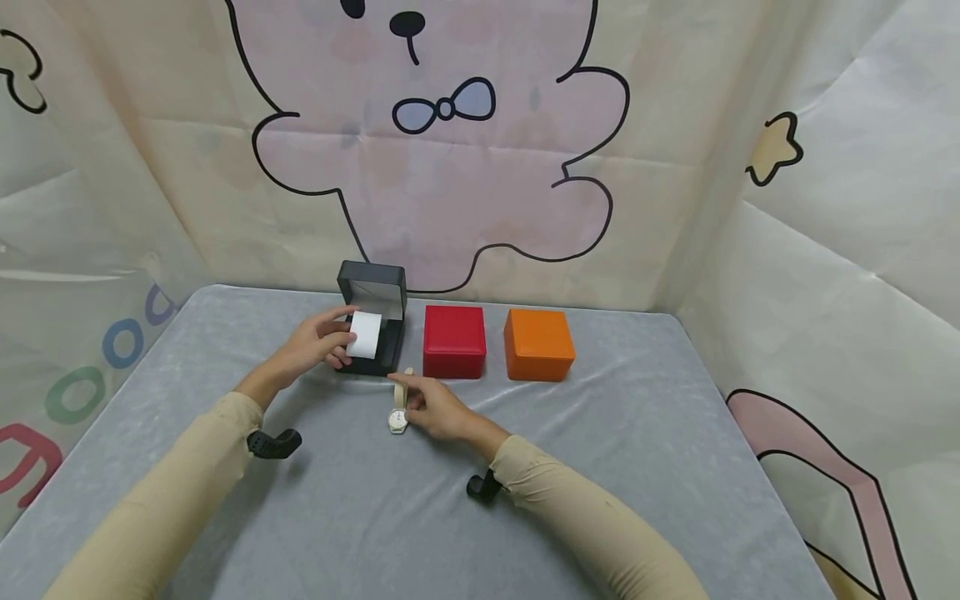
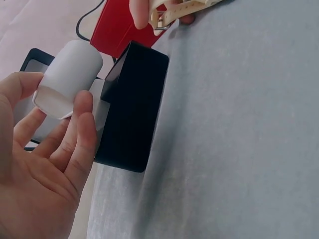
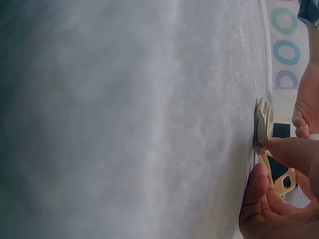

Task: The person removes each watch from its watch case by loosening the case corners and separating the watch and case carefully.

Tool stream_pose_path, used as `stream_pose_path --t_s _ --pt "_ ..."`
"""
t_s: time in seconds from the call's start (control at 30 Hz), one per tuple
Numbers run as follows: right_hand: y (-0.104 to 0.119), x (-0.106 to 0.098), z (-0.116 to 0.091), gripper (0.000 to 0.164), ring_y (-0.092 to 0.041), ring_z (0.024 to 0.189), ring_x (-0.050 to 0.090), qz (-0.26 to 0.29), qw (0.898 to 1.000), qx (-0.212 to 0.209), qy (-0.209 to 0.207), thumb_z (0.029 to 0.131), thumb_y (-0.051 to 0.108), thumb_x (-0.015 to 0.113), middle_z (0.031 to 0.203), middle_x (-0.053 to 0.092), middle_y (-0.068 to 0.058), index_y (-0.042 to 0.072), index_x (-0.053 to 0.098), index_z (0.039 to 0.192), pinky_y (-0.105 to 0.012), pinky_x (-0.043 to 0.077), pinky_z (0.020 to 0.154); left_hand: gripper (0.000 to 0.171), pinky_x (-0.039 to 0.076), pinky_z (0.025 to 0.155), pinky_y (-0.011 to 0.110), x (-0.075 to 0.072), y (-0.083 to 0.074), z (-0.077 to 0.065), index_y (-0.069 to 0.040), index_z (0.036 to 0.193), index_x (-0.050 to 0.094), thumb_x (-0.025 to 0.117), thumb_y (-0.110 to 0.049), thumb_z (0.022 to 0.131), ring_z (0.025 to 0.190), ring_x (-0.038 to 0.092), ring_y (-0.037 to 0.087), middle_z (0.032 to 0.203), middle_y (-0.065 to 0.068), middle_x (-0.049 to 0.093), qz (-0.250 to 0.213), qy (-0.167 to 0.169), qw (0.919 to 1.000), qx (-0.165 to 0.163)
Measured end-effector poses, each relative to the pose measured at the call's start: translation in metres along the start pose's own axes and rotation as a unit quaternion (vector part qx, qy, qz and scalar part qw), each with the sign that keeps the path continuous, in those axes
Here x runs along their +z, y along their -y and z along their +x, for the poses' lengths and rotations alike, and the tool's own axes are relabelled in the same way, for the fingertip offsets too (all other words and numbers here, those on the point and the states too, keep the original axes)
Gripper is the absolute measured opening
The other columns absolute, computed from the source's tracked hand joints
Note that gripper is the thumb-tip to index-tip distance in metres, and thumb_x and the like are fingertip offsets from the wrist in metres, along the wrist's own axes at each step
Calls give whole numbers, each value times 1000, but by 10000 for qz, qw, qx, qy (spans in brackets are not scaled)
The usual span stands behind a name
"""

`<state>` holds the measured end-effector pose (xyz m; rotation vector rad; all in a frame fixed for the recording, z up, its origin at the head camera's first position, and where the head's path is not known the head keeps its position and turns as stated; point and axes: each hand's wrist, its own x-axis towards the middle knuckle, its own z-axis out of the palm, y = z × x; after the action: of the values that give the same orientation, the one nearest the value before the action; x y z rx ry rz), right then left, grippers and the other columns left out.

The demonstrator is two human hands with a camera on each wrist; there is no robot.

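My left hand [image 1: 309, 346] holds a white watch cushion [image 2: 74, 69] between thumb and fingertips, over the open black watch box [image 1: 392, 343]. The box's lid [image 1: 372, 273] stands raised at the back, pale grey inside. My right hand [image 1: 444, 410] pinches a wristwatch [image 1: 398, 421] with a cream strap and a white round dial, in front of the box. In the right wrist view, thumb and fingers grip the watch beside its case [image 3: 263, 119], close over the cloth. The strap's buckle [image 2: 160, 21] shows in the left wrist view.
A closed red box [image 1: 453, 343] stands just right of the black one, and a closed orange box [image 1: 538, 345] stands right of that. Grey cloth [image 1: 360, 517] covers the table. A printed curtain [image 1: 480, 183] hangs behind its back edge.
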<state>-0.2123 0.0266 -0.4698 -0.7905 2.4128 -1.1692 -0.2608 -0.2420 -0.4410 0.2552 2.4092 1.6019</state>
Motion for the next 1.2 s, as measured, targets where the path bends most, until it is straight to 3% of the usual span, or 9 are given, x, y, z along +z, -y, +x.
stream_pose_path --t_s 0.2,0.43,0.67,0.9,1.2 --pt "0 -1 0 63 -7 76 55 -14 10000 23 64 93 -4 65 117 62 -9 16 49 151 -16 46 67 68 57 68 28 -3 2 6 -15 161 27 59 -29 103 81 72 15 151 34 44 197 92 9997 -112" --pt "-1 -3 2 64 -7 71 54 -250 9996 -23 140 93 -3 65 103 61 -10 16 48 151 -16 44 64 68 58 70 29 -3 1 12 -16 161 27 59 -28 103 87 74 22 154 33 40 218 165 9995 -148" --pt "0 -4 0 66 -11 89 51 -800 9968 -72 9 92 0 67 110 57 -9 17 47 152 -18 44 71 68 59 69 29 -3 1 15 -15 161 27 60 -28 103 87 75 24 153 33 41 204 170 9996 -87" --pt "0 -5 1 65 -6 73 55 -547 9985 5 44 93 1 68 124 57 -10 13 46 152 -17 46 68 68 59 70 29 -3 -2 17 -13 161 25 58 -27 103 81 73 14 153 35 39 171 220 9996 -72" --pt "-1 -5 2 65 -4 64 52 -399 9991 76 97 92 1 69 126 59 -9 13 47 152 -16 44 61 69 60 73 30 -6 -4 17 -12 162 23 57 -26 104 85 74 20 156 34 36 252 380 9989 -116"
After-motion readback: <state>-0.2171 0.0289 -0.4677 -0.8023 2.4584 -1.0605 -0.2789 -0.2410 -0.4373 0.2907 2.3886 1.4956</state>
